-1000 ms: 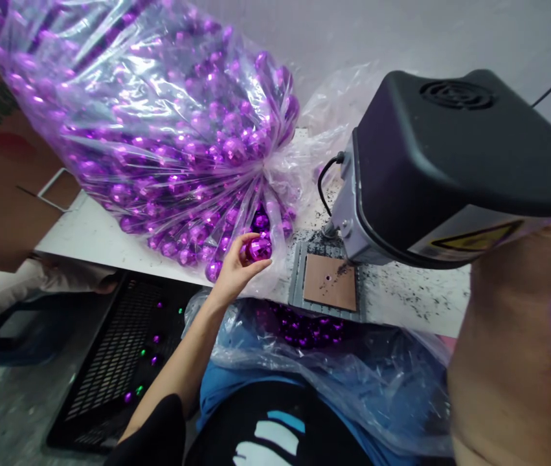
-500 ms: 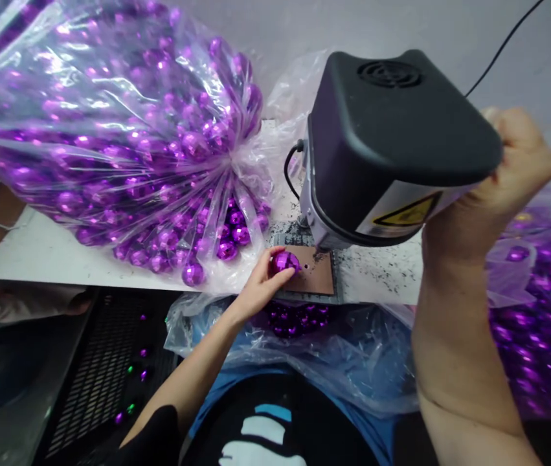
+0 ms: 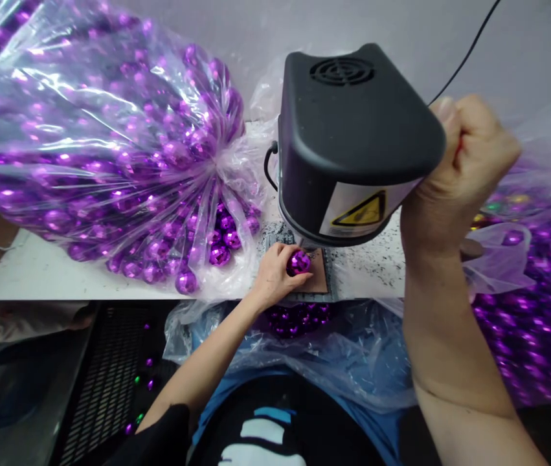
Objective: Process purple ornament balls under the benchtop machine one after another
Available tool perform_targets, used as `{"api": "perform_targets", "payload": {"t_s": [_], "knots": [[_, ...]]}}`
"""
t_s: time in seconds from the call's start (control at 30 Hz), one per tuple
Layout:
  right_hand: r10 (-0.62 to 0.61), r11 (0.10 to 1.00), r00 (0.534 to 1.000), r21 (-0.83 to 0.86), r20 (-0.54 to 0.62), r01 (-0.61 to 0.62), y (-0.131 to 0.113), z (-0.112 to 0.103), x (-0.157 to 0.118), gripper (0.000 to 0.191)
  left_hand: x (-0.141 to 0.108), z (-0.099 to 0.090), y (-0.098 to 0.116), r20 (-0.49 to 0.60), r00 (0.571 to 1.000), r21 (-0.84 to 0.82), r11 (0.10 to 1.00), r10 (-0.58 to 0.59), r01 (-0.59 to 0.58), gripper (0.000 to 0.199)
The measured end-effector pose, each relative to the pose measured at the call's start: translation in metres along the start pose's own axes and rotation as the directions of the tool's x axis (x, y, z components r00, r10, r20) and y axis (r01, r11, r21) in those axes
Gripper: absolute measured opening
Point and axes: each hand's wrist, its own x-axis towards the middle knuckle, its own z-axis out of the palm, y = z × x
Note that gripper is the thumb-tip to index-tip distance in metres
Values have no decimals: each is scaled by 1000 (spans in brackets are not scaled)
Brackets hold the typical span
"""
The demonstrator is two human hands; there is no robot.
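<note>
A faceted shiny purple ball (image 3: 298, 262) is pinched between the thumb and fingers of my left hand (image 3: 275, 272). It sits over a small brown board (image 3: 320, 275), below the front of a black-topped bench machine (image 3: 353, 129) with a yellow warning label. My right hand (image 3: 467, 155) is closed in a fist at the machine's right side; whatever it grips is hidden. The machine's lower tip is mostly covered by its housing and my left hand.
A big clear bag (image 3: 110, 142) of purple balls lies on the white table (image 3: 61, 278) at left. More purple balls (image 3: 537, 323) in plastic are at right. Plastic with dark purple balls (image 3: 299, 320) lies over my lap. Dark shavings (image 3: 377, 262) dot the table. Another person's sleeve (image 3: 22, 323) shows at far left.
My left hand has shifted the purple ball rightward on the board, over the spot where a small hole showed. My right hand stays closed beside the machine. The camera view has shifted a little.
</note>
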Motion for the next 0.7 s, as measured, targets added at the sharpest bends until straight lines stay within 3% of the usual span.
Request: {"api": "perform_targets", "payload": {"t_s": [0.17,0.3,0.5,0.7], "knots": [[-23,1000,1000,19,7,23,1,0,0,58,0,16,3,-99,995,12,1000,-12,14,39],[-60,998,998,0,12,60,-1,-4,-3,53,-2,22,0,-78,997,-44,999,-14,11,39],[-178,979,975,-121,-133,163,2,-19,-42,38,-3,22,-2,-19,999,-120,992,-48,45,36],[-270,962,948,-2,-166,274,13,-26,-74,34,-3,22,1,17,998,-156,986,-60,62,27]]}}
